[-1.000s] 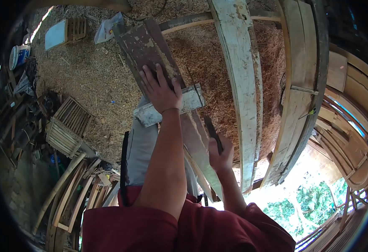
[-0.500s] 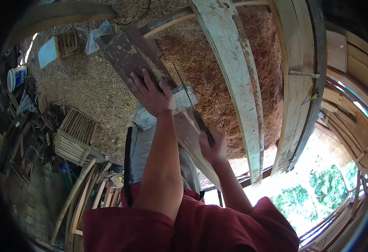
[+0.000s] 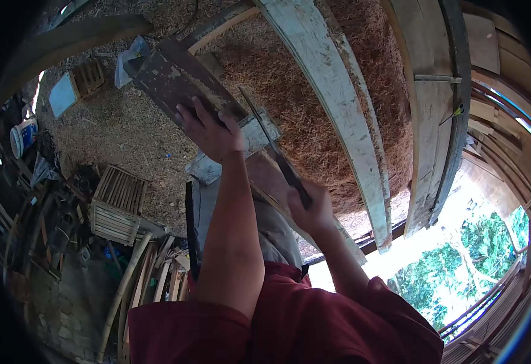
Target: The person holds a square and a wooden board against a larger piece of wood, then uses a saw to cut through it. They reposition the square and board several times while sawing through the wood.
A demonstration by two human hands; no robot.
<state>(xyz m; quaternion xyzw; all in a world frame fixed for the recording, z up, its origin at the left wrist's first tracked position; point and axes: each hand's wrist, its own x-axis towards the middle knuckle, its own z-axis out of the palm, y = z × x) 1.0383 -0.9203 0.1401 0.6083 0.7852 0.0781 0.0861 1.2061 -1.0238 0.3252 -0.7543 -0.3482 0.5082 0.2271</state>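
Note:
A dark brown board [image 3: 177, 76] with worn patches runs diagonally across a pale, paint-stained support [image 3: 254, 133]. My left hand [image 3: 214, 132] lies on the board with its fingers spread. My right hand [image 3: 311, 207] is wrapped round the dark end of a long narrow tool [image 3: 282, 162], which looks like a saw. The tool's blade crosses beside the board and over the pale support, pointing up and left. Its cutting edge is too small to make out.
Long pale planks [image 3: 338, 97] curve down the right of centre, beside a wide wooden plank [image 3: 429, 121]. A slatted crate [image 3: 117, 206] and a bamboo pole [image 3: 123, 291] are at the left. Wood shavings cover the ground [image 3: 114, 133].
The view has shifted, so the board and my left hand appear slightly further left. The tool in my right hand lies at a slightly different angle over the support.

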